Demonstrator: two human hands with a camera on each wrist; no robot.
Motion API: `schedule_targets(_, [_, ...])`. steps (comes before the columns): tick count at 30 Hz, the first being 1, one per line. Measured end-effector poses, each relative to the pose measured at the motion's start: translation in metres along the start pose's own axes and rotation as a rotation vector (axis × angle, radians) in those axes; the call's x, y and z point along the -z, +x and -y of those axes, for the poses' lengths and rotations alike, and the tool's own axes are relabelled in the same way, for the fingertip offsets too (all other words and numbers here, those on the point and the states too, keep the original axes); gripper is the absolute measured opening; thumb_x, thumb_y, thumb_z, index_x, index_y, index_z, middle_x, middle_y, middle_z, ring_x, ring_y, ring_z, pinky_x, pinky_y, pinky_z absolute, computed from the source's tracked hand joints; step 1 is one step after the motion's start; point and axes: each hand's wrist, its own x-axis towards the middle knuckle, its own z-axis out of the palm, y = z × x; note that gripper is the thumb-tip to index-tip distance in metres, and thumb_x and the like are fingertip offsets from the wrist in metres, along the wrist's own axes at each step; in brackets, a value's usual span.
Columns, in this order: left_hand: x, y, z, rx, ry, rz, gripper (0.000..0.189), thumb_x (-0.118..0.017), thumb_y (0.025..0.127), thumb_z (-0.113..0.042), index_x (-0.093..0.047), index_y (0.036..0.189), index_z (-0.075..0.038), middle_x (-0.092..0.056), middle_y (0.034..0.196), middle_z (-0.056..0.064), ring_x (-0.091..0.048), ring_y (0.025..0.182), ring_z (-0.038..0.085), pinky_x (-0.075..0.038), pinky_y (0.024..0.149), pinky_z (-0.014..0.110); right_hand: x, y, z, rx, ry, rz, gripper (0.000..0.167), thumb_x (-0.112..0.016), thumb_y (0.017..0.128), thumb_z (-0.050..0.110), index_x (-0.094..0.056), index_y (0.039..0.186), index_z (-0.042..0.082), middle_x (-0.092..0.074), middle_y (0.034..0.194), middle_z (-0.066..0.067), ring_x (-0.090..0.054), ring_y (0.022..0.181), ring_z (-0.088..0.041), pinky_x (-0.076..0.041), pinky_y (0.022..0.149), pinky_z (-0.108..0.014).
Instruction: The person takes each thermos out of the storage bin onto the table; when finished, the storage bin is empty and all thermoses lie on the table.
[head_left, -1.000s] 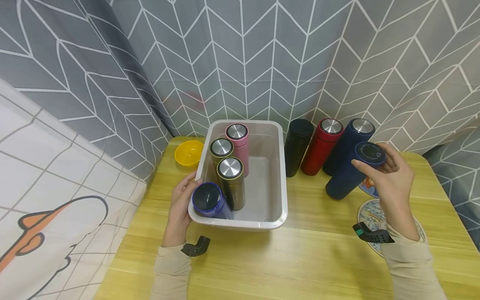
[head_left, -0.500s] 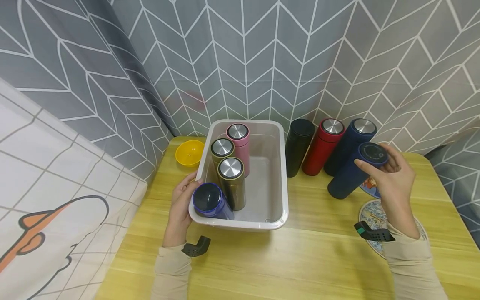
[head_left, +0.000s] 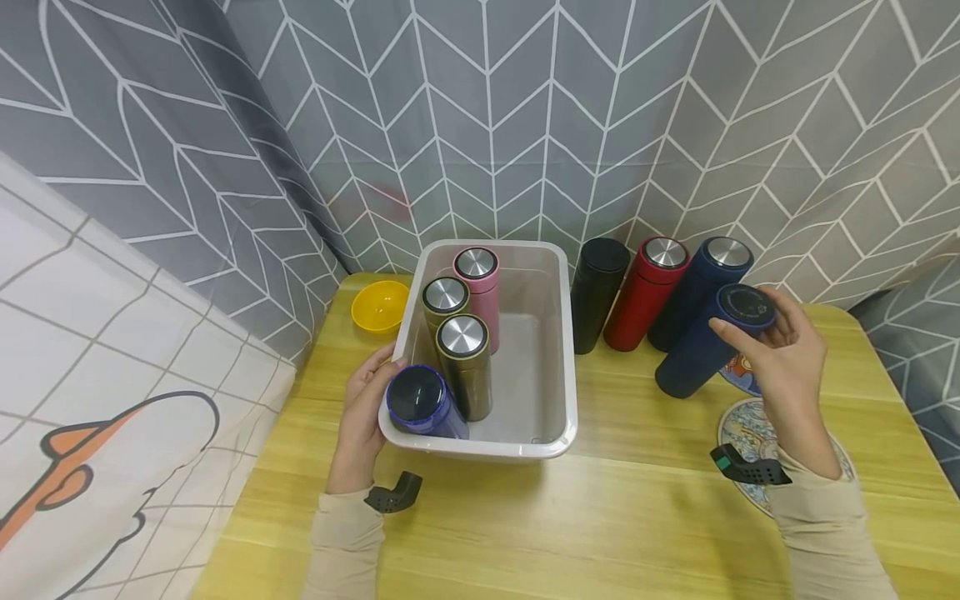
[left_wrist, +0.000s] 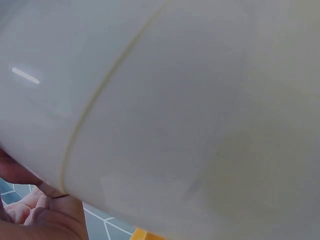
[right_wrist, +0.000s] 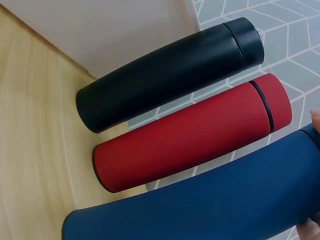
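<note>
In the head view, my left hand [head_left: 367, 402] grips the left rim of a light grey plastic bin [head_left: 567, 358]; the bin's outer wall fills most of the left wrist view. Inside, along its left side, stand a pink thermos flask [head_left: 486, 304], two bronze flasks, the nearer one [head_left: 469, 387] taller in view, and a blue flask [head_left: 442, 417] with a dark lid. My right hand [head_left: 791, 358] holds a dark blue thermos flask [head_left: 692, 354] near its black-topped lid, thumb on one side and fingers on the other. It stands on the table, right of the bin.
Behind the held flask, a black flask [head_left: 596, 300], a red flask [head_left: 641, 304] and another navy flask [head_left: 686, 292] stand beside the bin. A yellow bowl [head_left: 380, 306] sits left of it. Round patterned coasters, one blue-and-cream [head_left: 738, 429], lie near my right wrist. A grey curtain [head_left: 517, 125] hangs behind.
</note>
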Motion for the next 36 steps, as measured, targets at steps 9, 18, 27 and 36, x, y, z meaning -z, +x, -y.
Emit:
schedule_targets(9, [0.000, -0.001, -0.001, 0.002, 0.002, 0.003, 0.028, -0.057, 0.096, -0.008, -0.066, 0.121, -0.017, -0.070, 0.106, -0.008, -0.063, 0.099, 0.010, -0.054, 0.088, 0.023, 0.000, -0.004, 0.003, -0.024, -0.094, -0.014, 0.076, -0.084, 0.077, 0.001, -0.054, 0.143, 0.021, -0.063, 0.130, 0.010, -0.060, 0.114, 0.001, -0.044, 0.087, -0.003])
schedule_targets(18, [-0.001, -0.001, 0.000, -0.002, -0.008, 0.003, 0.026, -0.057, 0.095, -0.008, -0.068, 0.113, -0.024, -0.071, 0.103, -0.008, -0.064, 0.096, 0.009, -0.055, 0.086, 0.022, -0.004, -0.006, 0.011, 0.002, -0.144, -0.065, 0.077, -0.083, 0.076, 0.000, -0.054, 0.144, 0.021, -0.058, 0.144, 0.003, -0.054, 0.132, -0.004, -0.040, 0.105, -0.006])
schedule_targets(27, [-0.001, -0.001, 0.000, -0.004, -0.017, 0.012, 0.027, -0.057, 0.096, -0.007, -0.069, 0.111, -0.026, -0.070, 0.106, -0.008, -0.064, 0.097, 0.009, -0.055, 0.087, 0.022, -0.011, -0.012, 0.022, 0.075, -0.225, -0.109, 0.073, -0.082, 0.079, 0.006, -0.054, 0.144, 0.021, -0.053, 0.150, 0.004, -0.043, 0.145, -0.009, -0.030, 0.116, -0.011])
schedule_targets(36, [-0.001, -0.001, -0.001, -0.003, -0.020, 0.011, 0.027, -0.056, 0.096, -0.007, -0.069, 0.113, -0.024, -0.070, 0.106, -0.008, -0.064, 0.098, 0.009, -0.055, 0.087, 0.022, -0.031, -0.028, 0.034, 0.263, -0.250, -0.128, 0.070, -0.083, 0.077, 0.003, -0.058, 0.140, 0.017, -0.057, 0.146, -0.001, -0.049, 0.141, -0.012, -0.036, 0.115, -0.017])
